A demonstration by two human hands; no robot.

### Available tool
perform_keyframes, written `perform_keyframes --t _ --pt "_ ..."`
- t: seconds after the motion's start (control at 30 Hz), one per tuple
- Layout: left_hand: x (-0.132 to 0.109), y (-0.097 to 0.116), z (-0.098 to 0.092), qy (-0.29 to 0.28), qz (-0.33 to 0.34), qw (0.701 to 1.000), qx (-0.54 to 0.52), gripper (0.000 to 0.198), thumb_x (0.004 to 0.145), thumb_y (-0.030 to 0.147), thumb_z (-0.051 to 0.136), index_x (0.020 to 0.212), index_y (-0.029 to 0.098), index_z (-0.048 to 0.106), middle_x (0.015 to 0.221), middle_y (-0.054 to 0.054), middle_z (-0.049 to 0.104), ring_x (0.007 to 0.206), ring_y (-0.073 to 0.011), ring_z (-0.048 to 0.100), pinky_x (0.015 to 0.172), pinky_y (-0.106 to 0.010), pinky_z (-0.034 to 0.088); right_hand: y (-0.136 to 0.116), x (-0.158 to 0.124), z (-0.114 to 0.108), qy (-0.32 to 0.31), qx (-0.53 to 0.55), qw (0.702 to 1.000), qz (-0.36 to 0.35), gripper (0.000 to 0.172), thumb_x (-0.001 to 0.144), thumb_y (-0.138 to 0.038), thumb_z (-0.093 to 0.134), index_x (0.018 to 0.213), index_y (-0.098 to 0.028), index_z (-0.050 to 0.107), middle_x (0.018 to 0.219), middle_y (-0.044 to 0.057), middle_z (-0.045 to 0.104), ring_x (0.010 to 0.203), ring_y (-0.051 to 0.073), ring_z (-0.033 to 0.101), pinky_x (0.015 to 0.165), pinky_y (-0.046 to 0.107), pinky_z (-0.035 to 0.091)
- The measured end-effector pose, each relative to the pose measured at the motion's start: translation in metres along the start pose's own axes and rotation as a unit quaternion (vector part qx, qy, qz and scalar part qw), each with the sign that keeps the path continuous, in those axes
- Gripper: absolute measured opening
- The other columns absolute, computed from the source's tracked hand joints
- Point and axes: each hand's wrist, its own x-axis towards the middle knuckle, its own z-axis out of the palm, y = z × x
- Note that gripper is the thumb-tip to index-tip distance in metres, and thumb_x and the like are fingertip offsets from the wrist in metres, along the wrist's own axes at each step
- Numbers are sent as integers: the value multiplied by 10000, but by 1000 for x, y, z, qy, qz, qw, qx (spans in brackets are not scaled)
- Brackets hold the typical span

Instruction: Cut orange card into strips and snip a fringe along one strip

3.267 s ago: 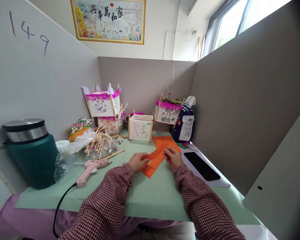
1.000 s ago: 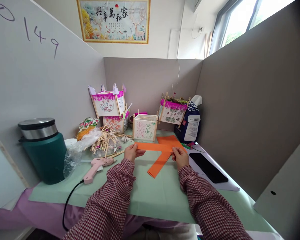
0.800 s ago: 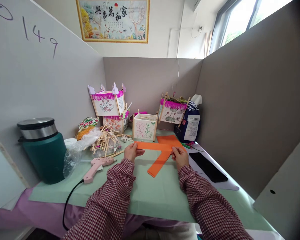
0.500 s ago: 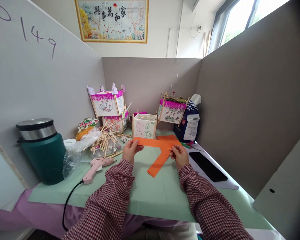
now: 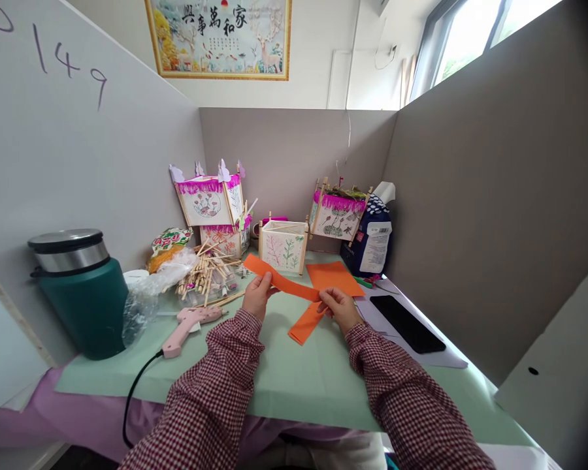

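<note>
Orange strip point(image 5: 280, 279) lifted, both hands point(image 5: 258, 296) point(image 5: 336, 310) pinching

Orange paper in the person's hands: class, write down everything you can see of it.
The orange paper looks like plain, matte card or craft paper, with no markings visible. One long, narrow strip is lifted off the table, held by the left hand and the right hand, its free end pointing up and left. A shorter strip runs down from the right hand onto the pale green mat. A broader piece lies flat beyond. The right hand hides whether these parts join.
</note>
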Motion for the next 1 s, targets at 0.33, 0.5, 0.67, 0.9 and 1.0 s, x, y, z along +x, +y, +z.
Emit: perform_keyframes --t 0.33,0.5,0.67,0.9,1.0 --pt "-12 9 17 -198 -116 964 134 324 596 381 709 721 144 526 615 -4 617 562 -140 591 567 -262 459 -5 4 0 43 31 999 -4 364 701 -519 567 744 -159 592 627 -4 563 424 62 437 368 190 265" --pt "21 24 35 -240 -133 916 294 270 536 341 722 639 136 579 605 -6 619 561 -126 563 545 -235 442 -39 23 10 24 2 998 -50 398 716 -554 523 681 -162 579 518 -23 502 383 60 392 358 194 253" --pt "69 48 40 -284 -124 803 508 205 526 310 691 663 165 641 611 1 630 582 -152 571 506 -223 417 -48 65 19 60 -102 990 -76 287 655 -435 628 601 -165 550 424 -52 446 385 62 387 369 181 280" --pt "140 76 4 -182 -7 656 732 186 591 358 617 666 191 652 667 -19 629 640 -164 564 552 -235 398 -25 126 43 131 -96 986 -35 229 657 -387 591 697 -166 548 545 -1 571 453 115 529 393 207 377" --pt "159 81 -8 -131 24 622 771 192 602 376 612 651 194 649 717 -31 636 689 -180 568 580 -245 399 -16 144 48 183 -120 975 -46 270 673 -430 571 721 -166 547 635 25 607 504 130 556 461 235 413"
